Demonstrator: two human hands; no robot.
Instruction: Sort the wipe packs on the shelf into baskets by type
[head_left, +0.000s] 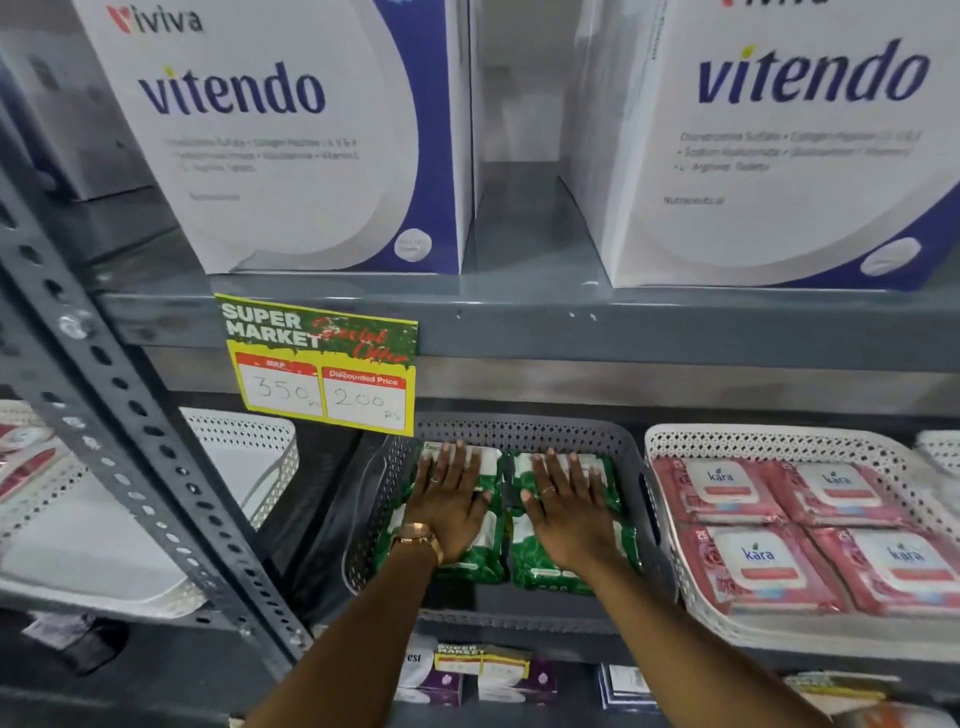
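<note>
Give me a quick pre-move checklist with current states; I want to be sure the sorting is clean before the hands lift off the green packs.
1. Grey basket holds only green packs: ok for what shows; anything under the hands is hidden.
2. White basket holds only pink Kara packs: ok, four visible.
3. Left hand flat on the left stack: ok, palm down, fingers spread.
4. Right hand flat on the right stack: ok.
5. Green packs lie level: cannot tell, hands cover them.
6. Empty-looking white basket on the left: cannot tell, shelf post blocks part of it.
</note>
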